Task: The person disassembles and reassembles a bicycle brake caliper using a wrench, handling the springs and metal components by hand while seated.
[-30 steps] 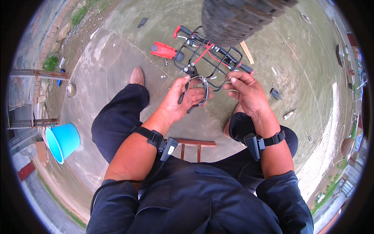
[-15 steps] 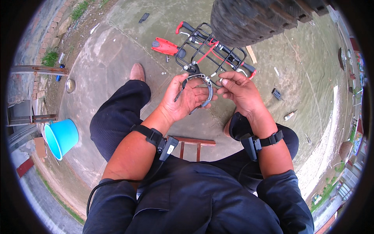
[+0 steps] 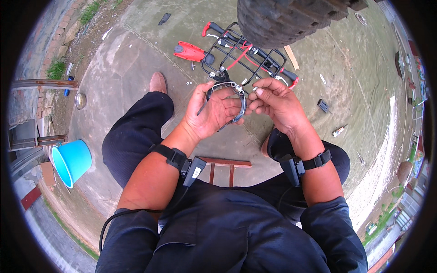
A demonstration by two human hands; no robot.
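My left hand (image 3: 210, 110), palm up with its fingers curled under, supports a bicycle brake caliper (image 3: 243, 105). The caliper has curved silver and black arms, with a bolt at its upper middle. Close to its right side, my right hand (image 3: 278, 102) pinches a small silver piece (image 3: 256, 89) between thumb and forefinger; fingers cover most of it, so its exact kind is unclear. Just beyond both hands lies a black metal carrier rack (image 3: 246, 71) on top of a handlebar with black and red grips (image 3: 290, 76).
A knobbly tyre (image 3: 291, 22) looms overhead at the top. A red and grey plastic part (image 3: 189, 51) lies left of the rack, with a wooden strip (image 3: 292, 57) to the right. A blue bucket (image 3: 73, 162) stands at far left. A brown wooden stool (image 3: 227, 162) shows between my legs.
Both hands stay close together, with the caliper and small piece still in them. My left hand and the caliper have shifted slightly left; the whole view has moved a little.
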